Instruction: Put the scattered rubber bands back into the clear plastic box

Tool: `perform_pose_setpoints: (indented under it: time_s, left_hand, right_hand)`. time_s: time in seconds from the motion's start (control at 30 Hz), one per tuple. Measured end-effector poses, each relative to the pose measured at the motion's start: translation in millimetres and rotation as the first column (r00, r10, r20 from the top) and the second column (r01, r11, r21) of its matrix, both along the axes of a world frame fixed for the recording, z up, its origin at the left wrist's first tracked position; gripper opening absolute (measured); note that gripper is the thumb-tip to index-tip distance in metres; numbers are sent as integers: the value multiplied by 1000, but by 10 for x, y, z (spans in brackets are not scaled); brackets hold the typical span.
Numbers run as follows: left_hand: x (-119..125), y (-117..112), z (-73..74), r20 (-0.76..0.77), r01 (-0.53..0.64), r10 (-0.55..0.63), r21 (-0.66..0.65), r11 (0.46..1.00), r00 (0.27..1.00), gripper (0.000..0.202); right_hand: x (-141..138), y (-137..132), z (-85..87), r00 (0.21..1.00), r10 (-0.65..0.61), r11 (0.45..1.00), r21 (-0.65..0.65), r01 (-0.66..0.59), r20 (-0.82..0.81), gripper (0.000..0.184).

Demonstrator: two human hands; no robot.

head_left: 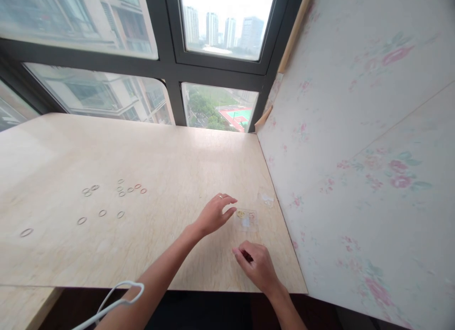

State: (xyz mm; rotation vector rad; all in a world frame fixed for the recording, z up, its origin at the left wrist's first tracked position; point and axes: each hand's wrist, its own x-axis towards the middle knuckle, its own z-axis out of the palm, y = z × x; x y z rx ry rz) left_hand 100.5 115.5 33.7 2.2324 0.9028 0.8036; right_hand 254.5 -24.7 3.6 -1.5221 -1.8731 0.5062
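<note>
My left hand (216,213) reaches over the tabletop with thumb and fingers apart, holding nothing that I can see. A ring is on one of its fingers. Just beyond its fingertips lies a small clear plastic box (253,227) with compartments. Inside are yellow loops (241,214) and reddish loops (251,216). Nearer the front edge, my right hand (259,266) is curled closed with its thumb against the fingers; whatever it may hold is hidden. Several thin loops like small bands lie far to the left, among them a red loop (138,186) and a dark red loop (26,232).
Crumpled clear plastic (266,200) lies between the box and the flower-patterned wall panel (341,145) at the right. Dark-framed windows (220,72) close off the back of the marbled tabletop (170,164). A white cable loop (133,294) hangs at my left forearm.
</note>
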Motion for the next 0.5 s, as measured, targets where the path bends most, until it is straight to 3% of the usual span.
perform_pose_setpoints:
  time_s: [0.13, 0.27, 0.4, 0.5]
  left_hand:
    - [-419, -134, -92, 69, -180, 184, -69, 981, 980, 17]
    - [-807, -362, -232, 101, -326, 343, -150, 933, 934, 13]
    - [-1049, -590, -307, 107, -399, 422, -182, 899, 900, 14]
    - [-1162, -672, -304, 126, -349, 375, -187, 918, 918, 14]
  right_hand:
    - [-14, -14, -2, 1000, -3, 1000, 2, 3, -17, 31]
    - [-182, 27, 34, 989, -19, 1000, -6, 18, -144, 33]
    - [-591, 227, 195, 975, 102, 995, 41, -96, -197, 33]
    - [-1032, 535, 374, 944, 236, 970, 108, -216, -229, 29]
